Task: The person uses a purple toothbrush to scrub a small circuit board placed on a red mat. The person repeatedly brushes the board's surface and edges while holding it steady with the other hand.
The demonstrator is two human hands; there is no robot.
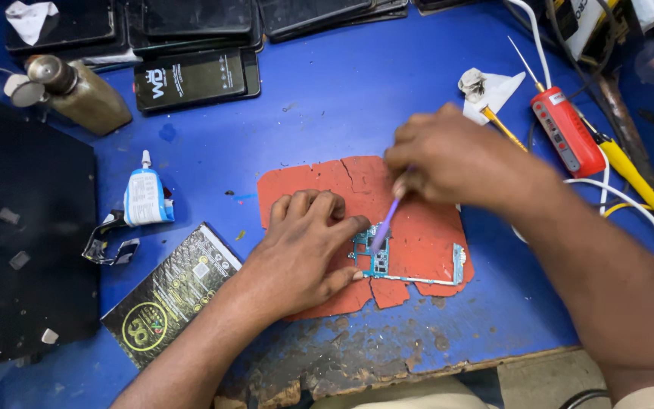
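Note:
A small teal circuit board (pixel 377 261) lies on a cracked red-orange mat (pixel 421 227) on the blue worktable. My left hand (pixel 300 250) rests on the mat and pins the board's left edge between thumb and forefinger. My right hand (pixel 456 160) comes in from the right and pinches a thin purple tool (pixel 384 225). The tool slants down-left and its tip touches the top of the board. A thin strip of the board runs right to a small end piece (pixel 459 263).
A blue-and-white glue tube (pixel 145 197) and a black booklet (pixel 172 291) lie left of the mat. Dark phones (pixel 194 76) and a brass bottle (pixel 85 95) sit at the back. A red tester (pixel 567 130), yellow-handled tool (pixel 630 170) and white cables (pixel 630 204) lie right. The table's front edge (pixel 387 371) is worn.

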